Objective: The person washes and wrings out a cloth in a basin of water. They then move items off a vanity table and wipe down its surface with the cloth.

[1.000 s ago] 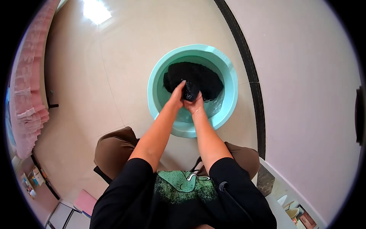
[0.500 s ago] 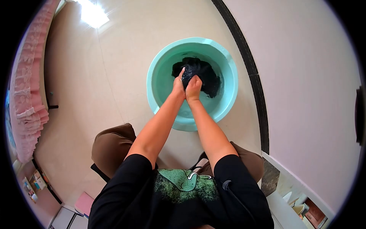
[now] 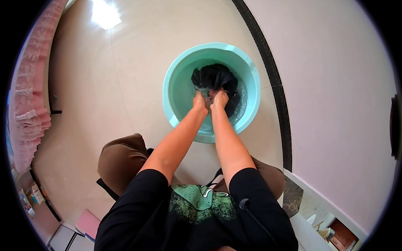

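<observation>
A dark, soaked black cloth (image 3: 215,76) lies bunched in water inside a mint-green basin (image 3: 168,90). Its exact kind cannot be made out. My left hand (image 3: 200,101) dips into the water at the near edge of the cloth, its fingertips blurred by the water and partly hidden. Close beside it, my right hand (image 3: 220,99) has its fingers curled at the cloth's lower edge, gripping it. Part of the cloth trails under the water to the right of that hand.
The basin stands on a beige tiled floor (image 3: 138,62) between my knees. To the right runs a dark baseboard (image 3: 268,54) along a pale wall (image 3: 326,83). A pink ruffled fabric (image 3: 31,104) hangs at the left, and a low shelf with small items (image 3: 35,194) is behind it.
Both hands have moved down into the water and slightly apart. The cloth was gathered between them before; now its bunched part sits beyond my fingers.
</observation>
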A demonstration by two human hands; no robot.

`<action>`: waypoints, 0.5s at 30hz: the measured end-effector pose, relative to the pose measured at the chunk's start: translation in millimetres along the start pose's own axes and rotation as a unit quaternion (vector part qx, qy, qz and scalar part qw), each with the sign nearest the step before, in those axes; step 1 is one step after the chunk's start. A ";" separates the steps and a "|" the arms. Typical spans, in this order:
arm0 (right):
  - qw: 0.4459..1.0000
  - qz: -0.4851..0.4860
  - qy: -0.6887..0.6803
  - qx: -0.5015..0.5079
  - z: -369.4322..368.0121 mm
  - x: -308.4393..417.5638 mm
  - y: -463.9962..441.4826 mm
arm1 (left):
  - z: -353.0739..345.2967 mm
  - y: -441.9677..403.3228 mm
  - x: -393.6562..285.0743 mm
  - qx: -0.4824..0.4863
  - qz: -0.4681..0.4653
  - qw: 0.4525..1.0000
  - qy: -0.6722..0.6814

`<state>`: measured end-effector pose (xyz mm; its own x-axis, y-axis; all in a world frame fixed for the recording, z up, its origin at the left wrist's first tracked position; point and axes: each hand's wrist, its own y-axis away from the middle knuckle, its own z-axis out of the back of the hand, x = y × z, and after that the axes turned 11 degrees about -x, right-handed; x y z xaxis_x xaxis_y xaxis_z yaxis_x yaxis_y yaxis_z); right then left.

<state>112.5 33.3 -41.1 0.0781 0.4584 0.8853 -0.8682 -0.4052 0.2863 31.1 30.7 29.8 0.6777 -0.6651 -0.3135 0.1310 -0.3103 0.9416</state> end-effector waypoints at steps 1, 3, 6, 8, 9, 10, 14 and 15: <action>0.949 -0.219 -0.198 0.111 5.7 14.5 14.6 | -1.4 1.0 1.0 0.043 0.094 0.993 0.060; 0.801 -0.414 -0.375 0.214 17.1 41.8 26.6 | -1.1 10.8 -11.3 0.066 0.085 0.994 0.035; 0.690 -0.386 -0.407 0.457 34.9 88.1 36.1 | 5.7 -14.6 -17.1 0.233 0.097 0.967 0.021; 0.565 -0.421 -0.506 0.497 37.7 117.4 49.3 | 4.9 2.0 -23.1 0.375 0.115 0.919 0.031; 0.537 -0.402 -0.532 0.517 38.7 142.1 64.3 | -3.9 55.1 -38.2 0.407 0.104 0.906 0.048; 0.568 -0.349 -0.519 0.535 35.9 158.6 69.7 | -9.4 88.0 -45.8 0.438 0.094 0.892 0.066; 0.816 0.031 -0.329 0.474 23.0 195.3 68.1 | -31.9 107.7 -60.1 0.390 0.035 0.918 0.062; 0.870 0.196 -0.217 0.398 23.4 196.8 66.6 | -35.1 114.7 -56.9 0.389 0.035 0.918 0.063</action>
<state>81.5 78.0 160.8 0.1792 -0.1109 0.9775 -0.2700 -0.9610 -0.0595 33.0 56.8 160.0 0.7490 -0.6339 -0.1928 -0.4398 -0.6933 0.5708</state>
